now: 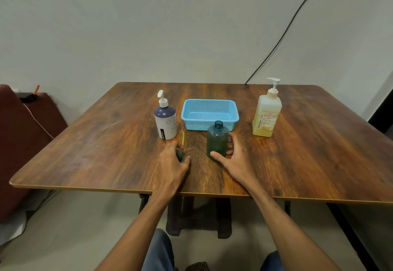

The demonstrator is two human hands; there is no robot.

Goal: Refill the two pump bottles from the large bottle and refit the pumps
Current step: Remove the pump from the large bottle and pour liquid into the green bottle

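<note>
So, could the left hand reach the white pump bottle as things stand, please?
Probably yes: the white pump bottle stands just beyond the left hand, nothing standing between, though that hand grips a small dark object.

Table (106, 143) bears green bottle (217, 141), white bottle (165, 124), yellow bottle (266, 115), blue basket (197, 125), yellow strip (183, 138).

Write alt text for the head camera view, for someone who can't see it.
A person's right hand grips a pumpless green bottle on a wooden table while the left hand curls over a small dark object. Behind stand a white pump bottle, a blue basket and a large yellowish pump bottle.
</note>
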